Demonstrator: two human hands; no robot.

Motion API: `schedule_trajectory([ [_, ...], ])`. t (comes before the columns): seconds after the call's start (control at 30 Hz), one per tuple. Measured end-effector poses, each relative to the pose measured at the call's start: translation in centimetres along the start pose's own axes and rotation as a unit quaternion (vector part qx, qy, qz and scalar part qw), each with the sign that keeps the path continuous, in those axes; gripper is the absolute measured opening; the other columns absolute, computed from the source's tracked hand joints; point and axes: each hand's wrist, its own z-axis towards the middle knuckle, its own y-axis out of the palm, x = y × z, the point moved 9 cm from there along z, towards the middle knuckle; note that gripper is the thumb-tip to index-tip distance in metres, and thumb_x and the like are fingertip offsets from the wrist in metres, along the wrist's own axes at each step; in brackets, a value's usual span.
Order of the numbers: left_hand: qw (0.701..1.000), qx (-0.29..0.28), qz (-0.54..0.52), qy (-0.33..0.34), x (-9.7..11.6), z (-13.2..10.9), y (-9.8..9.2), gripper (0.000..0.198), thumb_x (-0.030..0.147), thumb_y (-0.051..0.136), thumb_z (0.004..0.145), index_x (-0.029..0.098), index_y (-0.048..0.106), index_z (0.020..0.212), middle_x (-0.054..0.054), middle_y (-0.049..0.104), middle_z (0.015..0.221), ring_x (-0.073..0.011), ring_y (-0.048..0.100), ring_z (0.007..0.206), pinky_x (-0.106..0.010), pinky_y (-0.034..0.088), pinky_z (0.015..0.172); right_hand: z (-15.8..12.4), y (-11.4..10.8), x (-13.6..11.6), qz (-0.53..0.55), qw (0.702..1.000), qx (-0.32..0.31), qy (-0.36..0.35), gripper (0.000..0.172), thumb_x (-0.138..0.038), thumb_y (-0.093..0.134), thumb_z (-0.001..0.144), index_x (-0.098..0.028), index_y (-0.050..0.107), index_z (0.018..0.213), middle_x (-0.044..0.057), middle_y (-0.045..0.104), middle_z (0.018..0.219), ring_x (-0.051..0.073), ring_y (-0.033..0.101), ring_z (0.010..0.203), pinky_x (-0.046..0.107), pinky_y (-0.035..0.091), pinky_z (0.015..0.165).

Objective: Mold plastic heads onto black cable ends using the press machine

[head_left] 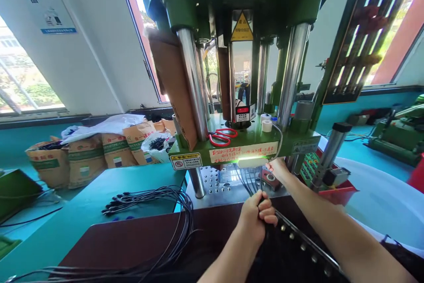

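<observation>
My left hand (256, 216) is closed round a bundle of thin black cables (250, 181) that run forward under the green press (245, 141) onto its metal mould plate (215, 183). My right hand (278, 169) reaches further in, to the right of the cables, beside a red part (269, 177) under the press platen; its fingers are mostly hidden. A metal bar with round studs (304, 241) runs from my left hand toward the lower right.
A loose bunch of black cables with plugs (145, 199) lies on the teal table at left. Red scissors (222, 136) and tape rolls (266, 123) sit on the press platen. Paper sacks (86, 157) line the window wall. A white tub (384, 199) stands at right.
</observation>
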Motion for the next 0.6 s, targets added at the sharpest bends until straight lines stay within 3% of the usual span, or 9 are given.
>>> schedule_trajectory([
  [0.13, 1.000, -0.005, -0.005, 0.022, -2.7, -4.7, -1.4, 0.033, 0.029, 0.034, 0.088, 0.014, 0.048, 0.063, 0.010, 0.019, 0.038, -0.0022, 0.013, 0.030, -0.013, 0.013, 0.033, -2.3, 0.9, 0.4, 0.064, 0.998, 0.015, 0.022, 0.028, -0.038, 0.040, 0.090, -0.013, 0.051, 0.080, -0.008, 0.044, 0.053, 0.002, 0.034, 0.033, 0.015, 0.024, 0.030],
  [0.23, 0.996, -0.072, 0.059, 0.003, -5.0, -8.7, -1.5, 0.024, 0.034, 0.049, 0.081, 0.017, 0.051, 0.065, 0.009, 0.023, 0.038, -0.0031, 0.013, 0.030, -0.015, 0.017, 0.032, -4.3, 1.4, -0.2, 0.098, 0.995, 0.015, 0.022, 0.020, -0.033, 0.041, 0.087, -0.016, 0.048, 0.077, -0.007, 0.045, 0.048, 0.004, 0.036, 0.031, 0.014, 0.021, 0.028],
  [0.3, 0.987, -0.131, 0.094, -0.003, -4.9, -11.9, -1.0, 0.023, 0.038, 0.054, 0.078, 0.018, 0.051, 0.067, 0.009, 0.026, 0.039, -0.0034, 0.014, 0.029, -0.015, 0.019, 0.031, -5.3, 0.7, -0.5, 0.109, 0.994, 0.017, 0.019, 0.014, -0.029, 0.043, 0.082, -0.018, 0.047, 0.075, -0.006, 0.046, 0.044, 0.005, 0.038, 0.030, 0.014, 0.022, 0.027],
  [0.33, 0.983, -0.151, 0.101, 0.019, -3.6, -13.7, -0.6, 0.023, 0.039, 0.054, 0.078, 0.019, 0.051, 0.067, 0.009, 0.025, 0.039, -0.0033, 0.014, 0.029, -0.015, 0.020, 0.030, -5.8, 0.1, -0.5, 0.109, 0.994, 0.019, 0.019, 0.011, -0.027, 0.044, 0.080, -0.018, 0.047, 0.074, -0.006, 0.046, 0.043, 0.006, 0.039, 0.030, 0.014, 0.022, 0.027],
  [0.4, 0.974, -0.152, 0.098, 0.137, 2.2, -17.6, -0.1, 0.023, 0.037, 0.050, 0.081, 0.019, 0.049, 0.067, 0.010, 0.022, 0.040, -0.0033, 0.012, 0.029, -0.014, 0.019, 0.029, -6.7, -1.6, 0.0, 0.100, 0.994, 0.022, 0.027, 0.006, -0.024, 0.046, 0.076, -0.018, 0.048, 0.075, -0.005, 0.047, 0.042, 0.007, 0.040, 0.030, 0.015, 0.024, 0.027],
  [0.47, 0.932, -0.072, 0.099, 0.342, 11.4, -22.3, -0.6, 0.024, 0.029, 0.044, 0.085, 0.018, 0.044, 0.064, 0.009, 0.022, 0.043, -0.0027, 0.016, 0.031, -0.012, 0.021, 0.031, -7.6, -3.4, 1.0, 0.081, 0.996, 0.026, 0.042, 0.006, -0.024, 0.046, 0.075, -0.018, 0.048, 0.076, -0.003, 0.049, 0.042, 0.008, 0.042, 0.030, 0.016, 0.027, 0.028],
  [0.53, 0.823, 0.046, 0.097, 0.558, 20.7, -28.0, -2.1, 0.028, 0.026, 0.033, 0.089, 0.018, 0.038, 0.063, 0.009, 0.025, 0.045, -0.0027, 0.024, 0.034, -0.012, 0.029, 0.037, -8.4, -4.7, 2.0, 0.056, 0.997, 0.021, 0.051, 0.008, -0.026, 0.044, 0.077, -0.019, 0.048, 0.076, -0.002, 0.051, 0.042, 0.010, 0.045, 0.030, 0.017, 0.031, 0.029],
  [0.6, 0.673, 0.237, 0.132, 0.688, 27.2, -32.5, -4.4, 0.030, 0.029, 0.026, 0.091, 0.019, 0.034, 0.064, 0.009, 0.025, 0.046, -0.0034, 0.029, 0.037, -0.014, 0.036, 0.044, -9.2, -5.6, 2.7, 0.025, 0.998, 0.003, 0.049, 0.011, -0.028, 0.041, 0.079, -0.020, 0.047, 0.075, 0.000, 0.053, 0.044, 0.011, 0.048, 0.033, 0.019, 0.035, 0.031],
])
